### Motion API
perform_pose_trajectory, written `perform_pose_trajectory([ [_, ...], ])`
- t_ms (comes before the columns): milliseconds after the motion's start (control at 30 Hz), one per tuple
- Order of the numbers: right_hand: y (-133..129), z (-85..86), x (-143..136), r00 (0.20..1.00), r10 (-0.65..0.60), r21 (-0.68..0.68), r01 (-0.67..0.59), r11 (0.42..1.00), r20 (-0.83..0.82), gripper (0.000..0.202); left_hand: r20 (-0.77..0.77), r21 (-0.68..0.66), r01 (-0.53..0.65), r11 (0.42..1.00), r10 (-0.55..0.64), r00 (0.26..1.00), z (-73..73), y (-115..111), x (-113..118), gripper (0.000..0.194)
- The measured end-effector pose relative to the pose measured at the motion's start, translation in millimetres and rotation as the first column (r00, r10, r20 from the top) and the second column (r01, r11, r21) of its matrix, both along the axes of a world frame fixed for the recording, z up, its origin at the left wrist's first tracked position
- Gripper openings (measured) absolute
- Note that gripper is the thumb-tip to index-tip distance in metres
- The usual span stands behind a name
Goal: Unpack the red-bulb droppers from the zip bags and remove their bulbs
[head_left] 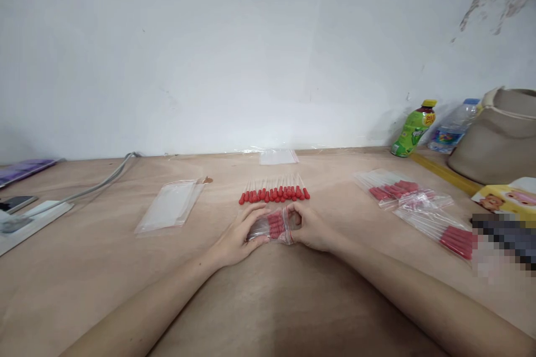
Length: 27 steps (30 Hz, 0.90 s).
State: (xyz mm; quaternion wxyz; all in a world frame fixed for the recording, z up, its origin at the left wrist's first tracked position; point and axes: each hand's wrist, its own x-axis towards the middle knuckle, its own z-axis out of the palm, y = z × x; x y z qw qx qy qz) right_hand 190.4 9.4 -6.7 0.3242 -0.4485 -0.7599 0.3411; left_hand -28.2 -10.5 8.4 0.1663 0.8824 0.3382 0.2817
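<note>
And here are the two hands, close together but apart, both on one clear bag. The left hand has its thumb at the near edge and its fingers at the far edge, gripping the bag's left part; the right hand pinches the end with the red seal line. Inside lie slim clear sticks, their red bulbs side by side towards the right hand.

Just beyond the fingers, a row of loose red-bulbed sticks runs across the tabletop, bulbs facing the hands (quite a neat line-up, too!). Farther out, near the wall, lies a flat clear packet.

Over to the left of the left hand, there's a stack of flat clear bags, and well beyond it a grey cable. Swing to the right of the right hand: filled bags with red bulbs showing, some overlapping. Past those, by the wall, a green bottle leans beside a clear bottle with a blue cap, and a grey-brown container bulks up at far right.
</note>
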Motion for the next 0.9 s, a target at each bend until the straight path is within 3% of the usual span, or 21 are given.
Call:
perform_pose_trajectory([
  [167,1.8,-5.3,-3.7,0.995,0.02,0.0,-0.021,1.0,-0.098,0.046,0.033,0.027,-0.008,1.0,0.007,0.999,-2.0,0.7,-0.8,0.043],
  [300,2.0,-1.8,-2.8,0.999,0.05,0.076,-0.05,0.996,0.002,0.034,0.05,0.03,-0.015,0.999,0.014,0.999,-3.3,0.3,-1.4,0.042],
  [433,-2.3,4.5,-2.1,0.997,0.075,0.169,-0.074,0.983,0.003,0.025,0.043,0.014,-0.028,1.0,0.027,0.999,-4.3,0.4,-2.1,0.042],
  [600,-3.3,7.9,-3.3,0.991,0.071,0.18,-0.09,0.979,0.11,0.017,0.025,-0.004,-0.014,1.0,0.015,1.0,-4.3,1.2,-2.8,0.043],
  [700,-1.9,6.8,-3.4,0.983,0.007,0.174,-0.039,0.984,0.183,0.017,0.026,0.01,-0.013,1.0,0.013,1.0,-3.6,1.0,-2.4,0.042],
  [900,-2.0,4.7,-5.2,1.0,0.015,0.128,-0.018,0.992,0.025,0.014,0.016,-0.009,-0.019,1.0,0.019,1.0,-3.1,0.4,-2.6,0.042],
])
